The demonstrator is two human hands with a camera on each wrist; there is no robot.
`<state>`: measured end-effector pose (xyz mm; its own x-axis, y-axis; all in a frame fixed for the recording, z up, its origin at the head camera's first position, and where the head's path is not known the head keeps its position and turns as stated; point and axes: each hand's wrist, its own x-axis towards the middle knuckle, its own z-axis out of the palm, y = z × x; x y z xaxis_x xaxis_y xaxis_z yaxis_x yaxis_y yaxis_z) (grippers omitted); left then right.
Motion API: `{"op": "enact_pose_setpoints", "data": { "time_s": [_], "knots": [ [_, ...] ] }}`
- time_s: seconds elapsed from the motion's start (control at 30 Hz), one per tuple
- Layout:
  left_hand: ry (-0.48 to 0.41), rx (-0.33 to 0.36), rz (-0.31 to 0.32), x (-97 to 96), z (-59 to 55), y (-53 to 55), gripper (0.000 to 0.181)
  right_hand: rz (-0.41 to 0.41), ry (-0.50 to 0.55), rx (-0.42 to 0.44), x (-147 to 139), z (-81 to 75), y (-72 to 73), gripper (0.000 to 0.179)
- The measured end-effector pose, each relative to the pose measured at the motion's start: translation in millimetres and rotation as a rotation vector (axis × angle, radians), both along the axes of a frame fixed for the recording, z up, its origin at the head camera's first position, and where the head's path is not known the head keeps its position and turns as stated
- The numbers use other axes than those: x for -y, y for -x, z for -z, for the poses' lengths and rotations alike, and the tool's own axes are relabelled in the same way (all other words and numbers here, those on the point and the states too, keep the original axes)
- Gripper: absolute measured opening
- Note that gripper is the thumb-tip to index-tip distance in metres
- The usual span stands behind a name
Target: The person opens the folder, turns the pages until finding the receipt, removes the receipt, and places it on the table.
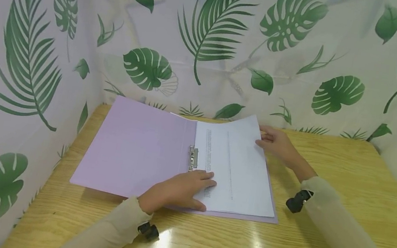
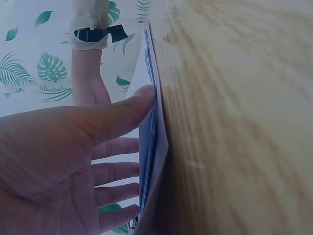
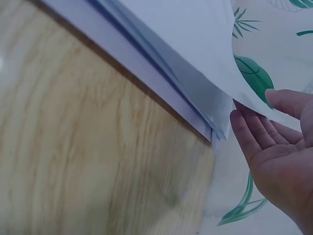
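Observation:
A lilac file folder (image 1: 137, 149) lies spread on the table with a metal clip (image 1: 192, 158) at its spine. Printed white sheets (image 1: 241, 172) fill its right side. My left hand (image 1: 183, 187) rests with spread fingers on the lower left of the sheets, thumb at their near edge. At the far right corner, my right hand (image 1: 279, 146) has its fingers under the top sheet (image 3: 195, 39), which curves up off the stack. The thumb stands above the sheet's edge, apart from the fingers in the right wrist view.
The folder lies on a wooden table (image 1: 348, 170), near its back edge. Behind and at both sides hangs a white cloth (image 1: 222, 89) with green leaf prints. Black wrist devices sit on both sleeves.

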<state>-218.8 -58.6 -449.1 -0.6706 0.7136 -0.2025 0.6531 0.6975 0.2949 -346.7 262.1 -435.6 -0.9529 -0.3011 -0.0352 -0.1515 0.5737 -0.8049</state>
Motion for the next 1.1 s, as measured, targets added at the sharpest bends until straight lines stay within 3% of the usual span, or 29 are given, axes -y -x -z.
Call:
{"op": "enact_pose_setpoints", "data": {
  "time_s": [0.23, 0.53, 0.73, 1.1],
  "knots": [
    [-0.010, -0.009, 0.001, 0.2, -1.1, 1.5, 0.076, -0.107, 0.103, 0.007, -12, -2.4, -5.8, 0.047],
    [-0.008, -0.008, 0.001, 0.6, -1.4, 1.8, 0.076, -0.243, 0.184, 0.070, -27, -0.3, -15.5, 0.052],
    [0.002, -0.002, -0.006, 0.2, -0.4, 1.8, 0.076, -0.260, 0.221, 0.131, -30, 0.8, -25.9, 0.064],
    [-0.006, -0.005, 0.005, 1.1, -0.4, -0.1, 0.078, -0.274, 0.184, 0.174, -17, -2.0, -45.2, 0.075]
  ]
}}
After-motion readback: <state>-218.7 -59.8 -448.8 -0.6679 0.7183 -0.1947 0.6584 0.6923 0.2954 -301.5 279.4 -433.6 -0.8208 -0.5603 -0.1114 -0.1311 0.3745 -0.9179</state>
